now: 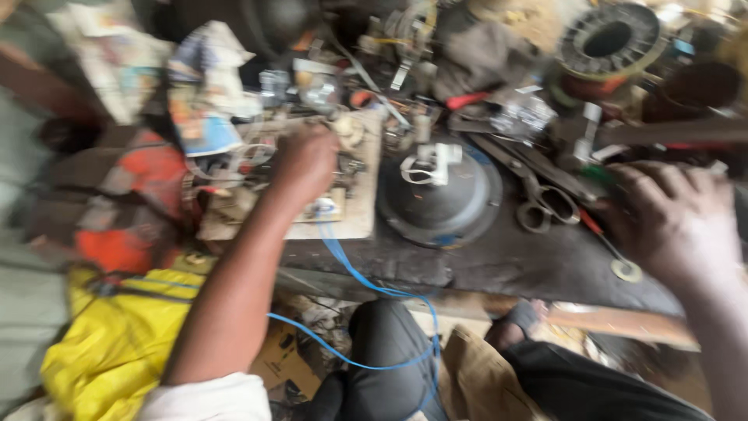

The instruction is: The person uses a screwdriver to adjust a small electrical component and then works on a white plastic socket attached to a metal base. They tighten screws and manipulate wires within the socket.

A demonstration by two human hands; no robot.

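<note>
- The bench (499,269) is a dark, worn slab crowded with parts; its front edge runs just above the person's knees.
- A round dark dome (440,204), like a speaker cone or motor cover, sits near the middle of the bench with a white plastic clip (431,164) on top. It looks heavy and stiff, best lifted by its rim.
- A pale board (354,222) lies at the bench's left end. It looks rigid and light, and its bare front edge is the safe place to grip; the small parts on it look fragile.
- The left hand (306,160) rests on the far part of that board, fingers curled down among the small parts. Blur hides whether they pinch anything.
- The right hand (674,222) is at the bench's right end, knuckles up, fingers bent over a thin tool with a red and green handle (596,222). I cannot tell whether the grip is closed on it.
- Scissors (545,204) lie just left of the right hand: steel, stiff, easy to take by the loops.
- A blue cable (366,284) drops from the board over the front edge: soft and limp.
- A small washer (626,270) lies near the front edge, under the right hand: flat and slippery.
</note>
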